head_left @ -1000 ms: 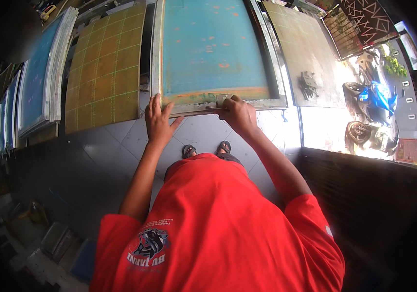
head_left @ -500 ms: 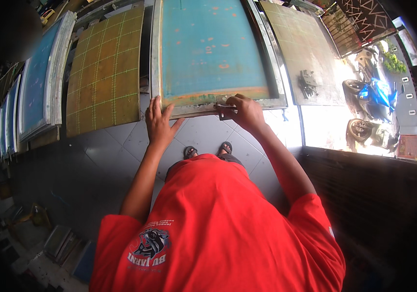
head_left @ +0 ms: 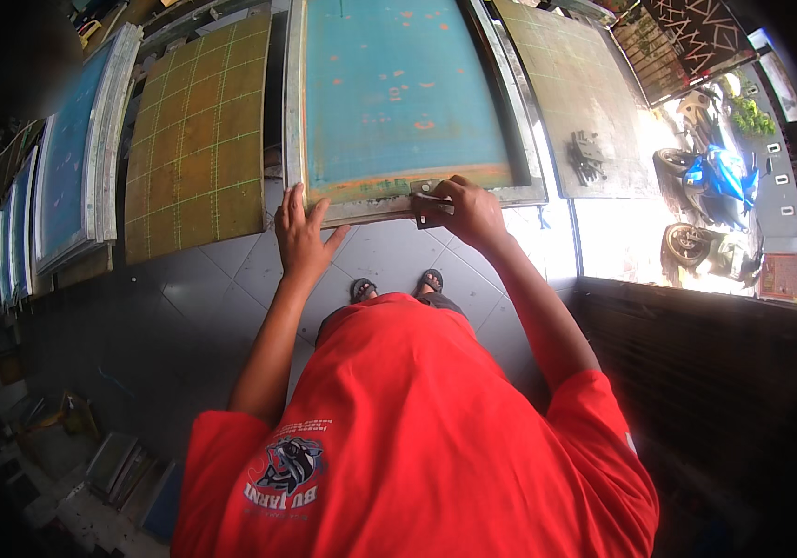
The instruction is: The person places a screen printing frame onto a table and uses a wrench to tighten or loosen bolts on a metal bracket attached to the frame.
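Observation:
In front of me lies a screen-printing frame [head_left: 527,197] with blue mesh and orange-pink marks. My left hand [head_left: 302,244] rests with spread fingers against its near-left corner, the thumb pointing right along the near edge. My right hand [head_left: 470,218] grips a small metal clamp [head_left: 428,206] with holes in its plates. The clamp sits at the frame's near edge, right of the middle; whether it is fastened there I cannot tell. Part of it is hidden by my fingers.
A brown board with green grid lines [head_left: 196,139] lies to the left. Beyond it several blue screens [head_left: 68,158] lean together. On the pale board [head_left: 575,102] at right is a pile of dark metal pieces [head_left: 586,156]. A blue motorcycle [head_left: 722,181] stands further right.
Both hands and the clamp keep nearly the same places on the frame. The whole view has shifted very slightly.

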The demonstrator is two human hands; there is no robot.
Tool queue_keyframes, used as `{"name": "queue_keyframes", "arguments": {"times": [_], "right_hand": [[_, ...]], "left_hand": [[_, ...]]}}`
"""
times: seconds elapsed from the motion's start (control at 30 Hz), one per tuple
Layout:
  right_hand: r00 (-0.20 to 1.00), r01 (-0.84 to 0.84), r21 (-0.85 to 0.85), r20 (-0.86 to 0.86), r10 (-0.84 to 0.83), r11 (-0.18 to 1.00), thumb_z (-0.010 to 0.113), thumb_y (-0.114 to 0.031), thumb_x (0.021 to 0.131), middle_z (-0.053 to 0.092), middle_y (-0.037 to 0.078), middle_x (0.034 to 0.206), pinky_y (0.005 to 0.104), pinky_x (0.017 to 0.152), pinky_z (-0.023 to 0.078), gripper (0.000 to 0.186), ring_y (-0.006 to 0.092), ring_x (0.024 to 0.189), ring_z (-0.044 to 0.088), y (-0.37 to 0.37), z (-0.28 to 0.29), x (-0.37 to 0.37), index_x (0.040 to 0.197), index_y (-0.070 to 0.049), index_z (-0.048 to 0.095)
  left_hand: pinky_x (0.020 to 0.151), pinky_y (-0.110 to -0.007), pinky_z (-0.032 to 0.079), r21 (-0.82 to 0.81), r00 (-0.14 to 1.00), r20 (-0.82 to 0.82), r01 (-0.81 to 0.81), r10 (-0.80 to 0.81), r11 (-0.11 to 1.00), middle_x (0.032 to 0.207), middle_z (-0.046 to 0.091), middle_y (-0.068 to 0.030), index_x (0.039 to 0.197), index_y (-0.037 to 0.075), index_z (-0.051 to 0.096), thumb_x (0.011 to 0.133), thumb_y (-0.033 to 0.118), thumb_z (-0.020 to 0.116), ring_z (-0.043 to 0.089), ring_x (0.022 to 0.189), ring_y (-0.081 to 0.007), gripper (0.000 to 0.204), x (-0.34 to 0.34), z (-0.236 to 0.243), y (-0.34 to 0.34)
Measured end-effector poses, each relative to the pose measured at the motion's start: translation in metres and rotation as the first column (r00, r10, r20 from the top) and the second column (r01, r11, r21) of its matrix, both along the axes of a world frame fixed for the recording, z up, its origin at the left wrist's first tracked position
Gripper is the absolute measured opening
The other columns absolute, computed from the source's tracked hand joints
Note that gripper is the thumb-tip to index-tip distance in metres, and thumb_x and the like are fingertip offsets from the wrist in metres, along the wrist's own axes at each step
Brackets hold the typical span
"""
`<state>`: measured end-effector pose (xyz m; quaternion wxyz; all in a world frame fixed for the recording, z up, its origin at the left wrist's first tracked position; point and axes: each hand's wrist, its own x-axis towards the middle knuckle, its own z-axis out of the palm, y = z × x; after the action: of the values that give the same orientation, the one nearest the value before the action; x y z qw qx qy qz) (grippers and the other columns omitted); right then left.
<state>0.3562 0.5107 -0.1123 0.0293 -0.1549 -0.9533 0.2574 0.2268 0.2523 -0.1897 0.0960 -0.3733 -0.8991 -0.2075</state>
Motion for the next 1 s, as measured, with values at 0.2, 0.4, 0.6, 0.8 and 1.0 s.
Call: {"name": "queue_keyframes", "arguments": {"times": [0.2, 0.4, 0.6, 0.8, 1.0], "right_hand": [[0.992, -0.110, 0.044, -0.053, 0.113, 0.993, 0.066, -0.025, 0.083, 0.065, 0.011, 0.088, 0.0430, 0.069, 0.051, 0.018, 0.0339, 0.080, 0.065, 0.009, -0.019, 0.005, 0.086, -0.007, 0.065], [0.992, -0.123, 0.085, 0.026, 0.121, 0.989, 0.062, -0.013, 0.081, 0.064, 0.010, 0.085, 0.0436, 0.066, 0.050, 0.009, 0.0334, 0.077, 0.064, 0.017, -0.010, 0.003, 0.087, -0.008, 0.065], [0.926, -0.375, 0.105, -0.004, 0.377, 0.921, 0.060, -0.014, 0.085, 0.065, 0.012, 0.087, 0.0436, 0.068, 0.052, 0.010, 0.0352, 0.080, 0.064, 0.030, -0.023, -0.002, 0.090, -0.006, 0.064], [0.976, -0.193, -0.121, -0.125, 0.177, 0.974, 0.056, -0.010, 0.090, 0.066, 0.016, 0.090, 0.0416, 0.067, 0.052, 0.013, 0.0334, 0.081, 0.066, 0.024, 0.000, 0.007, 0.100, -0.002, 0.060], [0.874, 0.361, -0.885, 0.211, -0.438, 0.295, 0.044, -0.016, 0.101, 0.055, 0.005, 0.075, 0.0272, 0.051, 0.044, 0.019, 0.0105, 0.055, 0.050, -0.020, -0.024, 0.077, 0.107, -0.001, 0.053]], "left_hand": [[0.108, -0.051, 0.029, -0.002, 1.000, -0.005, 0.008, -0.008, 1.000, 0.145, 0.035, -0.0212, 0.120, 0.010, 0.060, 0.080, 0.041, 0.071, 0.031, 0.135, -0.0413, 0.052, 0.000, 0.002, 0.001], [0.109, -0.057, 0.024, -0.095, 0.999, 0.016, -0.030, 0.032, 0.995, 0.148, 0.030, -0.0195, 0.123, 0.012, 0.058, 0.080, 0.042, 0.070, 0.027, 0.138, -0.0384, 0.054, 0.003, 0.005, 0.000], [0.108, -0.062, 0.021, -0.126, 0.999, 0.012, -0.039, 0.041, 0.991, 0.149, 0.028, -0.0184, 0.124, 0.013, 0.058, 0.080, 0.045, 0.069, 0.025, 0.140, -0.0364, 0.055, 0.002, 0.004, 0.002], [0.108, -0.061, 0.022, -0.102, 0.999, -0.007, -0.040, 0.039, 0.994, 0.148, 0.030, -0.0190, 0.122, 0.013, 0.059, 0.080, 0.046, 0.069, 0.026, 0.140, -0.0368, 0.054, 0.001, 0.003, 0.002], [0.109, -0.059, 0.023, -0.099, 0.999, -0.011, -0.037, 0.037, 0.994, 0.147, 0.031, -0.0196, 0.122, 0.012, 0.060, 0.080, 0.045, 0.070, 0.026, 0.139, -0.0377, 0.054, 0.002, 0.000, 0.001]]}}
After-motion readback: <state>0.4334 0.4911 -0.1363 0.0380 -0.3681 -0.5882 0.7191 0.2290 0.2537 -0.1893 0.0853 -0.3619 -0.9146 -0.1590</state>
